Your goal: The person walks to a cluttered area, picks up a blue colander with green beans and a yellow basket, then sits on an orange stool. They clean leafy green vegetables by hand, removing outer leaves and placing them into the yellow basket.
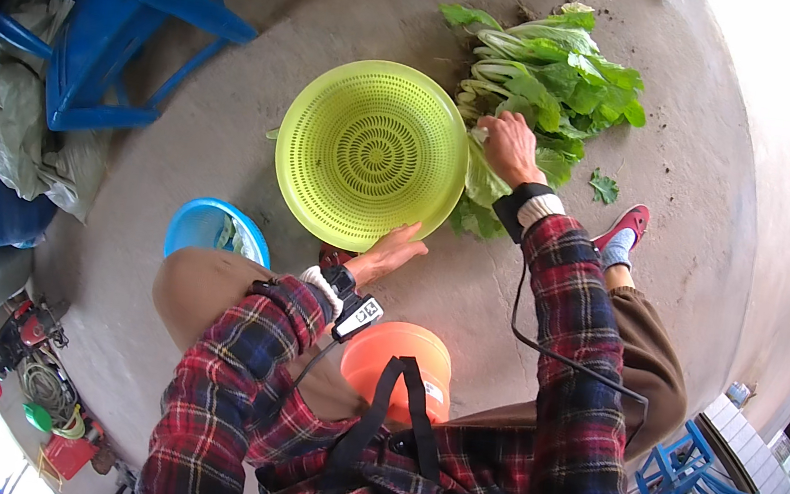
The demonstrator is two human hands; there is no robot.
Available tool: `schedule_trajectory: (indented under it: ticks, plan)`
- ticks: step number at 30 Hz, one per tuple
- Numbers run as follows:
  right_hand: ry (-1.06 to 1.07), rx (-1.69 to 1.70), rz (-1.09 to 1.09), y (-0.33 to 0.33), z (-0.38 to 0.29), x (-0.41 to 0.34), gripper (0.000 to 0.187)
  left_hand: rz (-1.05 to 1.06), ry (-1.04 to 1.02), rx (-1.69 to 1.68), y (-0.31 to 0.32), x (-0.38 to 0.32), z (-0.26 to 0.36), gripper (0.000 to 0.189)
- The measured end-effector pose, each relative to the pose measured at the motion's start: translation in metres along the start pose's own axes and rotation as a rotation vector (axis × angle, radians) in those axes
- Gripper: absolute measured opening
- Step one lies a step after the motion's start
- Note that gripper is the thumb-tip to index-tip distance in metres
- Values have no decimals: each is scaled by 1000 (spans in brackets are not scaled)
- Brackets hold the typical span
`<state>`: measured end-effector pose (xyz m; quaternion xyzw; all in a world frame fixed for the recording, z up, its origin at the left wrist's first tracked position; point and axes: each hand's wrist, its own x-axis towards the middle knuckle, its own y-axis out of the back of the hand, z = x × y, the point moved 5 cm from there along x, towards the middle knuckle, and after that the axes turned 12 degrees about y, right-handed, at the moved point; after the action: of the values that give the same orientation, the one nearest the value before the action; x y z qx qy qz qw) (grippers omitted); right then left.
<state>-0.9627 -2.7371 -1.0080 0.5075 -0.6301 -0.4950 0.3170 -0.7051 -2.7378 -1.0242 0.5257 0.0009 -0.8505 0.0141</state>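
A large yellow-green plastic colander (377,157) stands on the concrete floor before me, with nothing inside it. My left hand (391,250) is at its near rim, palm side towards it and fingers extended; whether it presses on the rim is unclear. To the right of the colander lies a pile of leafy green vegetables with pale stalks (569,82). Over the near end of this pile is my right hand (509,145), its fingers curled at a large leaf (484,176). The fingertips are partly hidden, so a hold on the leaf cannot be made out.
A blue plastic basket (190,226) holding some leaves stands beside my left knee. An orange bucket (398,361) is between my legs. A blue plastic chair (99,31) stands at the upper left, near plastic sacks (24,134). One loose leaf (603,187) lies right of the pile. Cables hang from both wrists.
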Motion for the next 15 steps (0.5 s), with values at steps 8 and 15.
schedule_trajectory:
  ticks: [8,15]
  plan:
    - [133,147,85,67,-3,-76,8,230,-123,-44,6,-27,67,60]
    - [-18,290,74,144,-30,-140,11,88,-379,-272,-15,-69,141,32]
